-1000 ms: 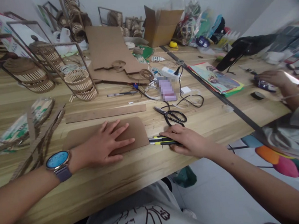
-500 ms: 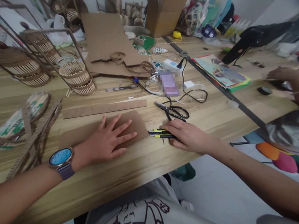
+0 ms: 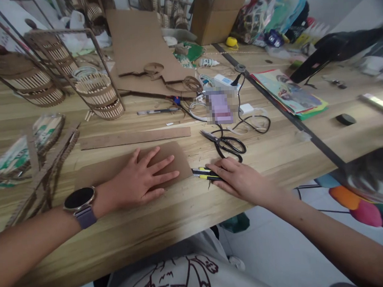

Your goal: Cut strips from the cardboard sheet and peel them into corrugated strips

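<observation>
My left hand (image 3: 138, 177) lies flat, fingers splayed, on the cardboard piece (image 3: 181, 161); my right hand (image 3: 243, 180) stays closed over the cutter (image 3: 203, 173) by its right end, so both holds look steady.

I can't read any words or numbers from here. The small white bottle (image 3: 208, 62) has dark print on it, but it is too fuzzy for me. The white power strip (image 3: 223, 80) has a blue patch, too small to make out. I see green and white marks on the clear packet (image 3: 18, 148), but no letters I can read. The watch (image 3: 79, 198) has a dark face.
</observation>
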The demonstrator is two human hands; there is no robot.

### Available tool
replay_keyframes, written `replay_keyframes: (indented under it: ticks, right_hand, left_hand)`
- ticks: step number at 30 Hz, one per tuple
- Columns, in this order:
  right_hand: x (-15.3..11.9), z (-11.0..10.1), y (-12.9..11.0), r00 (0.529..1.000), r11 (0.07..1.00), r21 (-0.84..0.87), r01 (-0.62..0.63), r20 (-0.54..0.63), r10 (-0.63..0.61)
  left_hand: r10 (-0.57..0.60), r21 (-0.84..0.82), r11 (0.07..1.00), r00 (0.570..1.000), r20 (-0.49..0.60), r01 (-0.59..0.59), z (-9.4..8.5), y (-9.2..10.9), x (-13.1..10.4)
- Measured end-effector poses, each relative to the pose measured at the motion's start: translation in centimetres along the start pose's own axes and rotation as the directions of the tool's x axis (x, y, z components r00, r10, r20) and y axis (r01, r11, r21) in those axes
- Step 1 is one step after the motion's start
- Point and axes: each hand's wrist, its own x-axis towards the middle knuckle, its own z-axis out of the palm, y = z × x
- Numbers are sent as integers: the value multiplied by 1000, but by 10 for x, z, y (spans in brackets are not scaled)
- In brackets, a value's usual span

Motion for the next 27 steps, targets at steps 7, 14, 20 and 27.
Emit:
replay_keyframes:
  ticks: [7, 14, 20, 27]
  right_hand:
    - [-8, 5, -2, 999, 999, 41, -26, -23, 27]
    - [2, 5, -3, 993, 993, 20, -114, -39, 115]
    - [-3, 7, -7, 990, 992, 32, -118, -68, 120]
    - [-3, 9, -14, 987, 990, 22, -139, -76, 140]
  left_hand:
    - [-9, -3, 1000, 1000, -9, 9, 1, 1, 1]
    - [-102, 13, 995, 994, -33, 102, 1, 5, 8]
    - [-110, 9, 994, 994, -27, 110, 1, 5, 9]
    - [-132, 26, 991, 991, -16, 133, 0, 6, 9]
